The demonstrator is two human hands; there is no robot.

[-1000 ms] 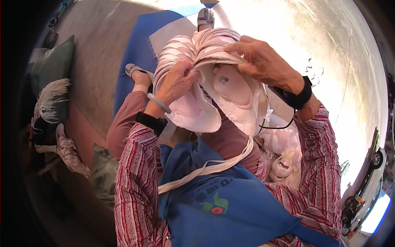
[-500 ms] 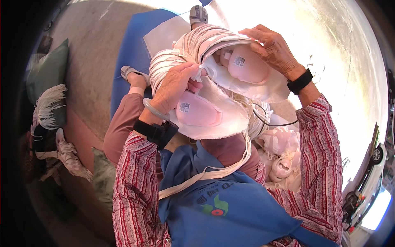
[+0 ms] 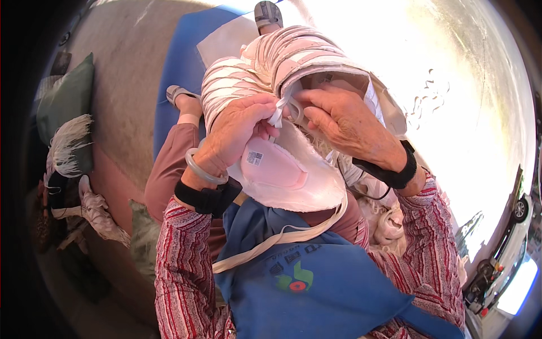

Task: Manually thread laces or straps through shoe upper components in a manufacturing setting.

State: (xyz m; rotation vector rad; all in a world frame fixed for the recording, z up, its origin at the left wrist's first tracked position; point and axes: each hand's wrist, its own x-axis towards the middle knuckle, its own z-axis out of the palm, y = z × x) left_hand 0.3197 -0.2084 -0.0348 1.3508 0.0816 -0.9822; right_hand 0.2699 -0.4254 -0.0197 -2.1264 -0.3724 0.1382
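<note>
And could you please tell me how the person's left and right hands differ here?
The left hand has a pale bangle at its wrist; the right hand shows none. The left hand pinches a white strip; the right hand is just beside it, its grip unclear. Both wear a black wristband.

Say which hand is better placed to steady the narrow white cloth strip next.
Probably your left hand, which pinches the strip; the right hand is close, but its grip is unclear.
</note>
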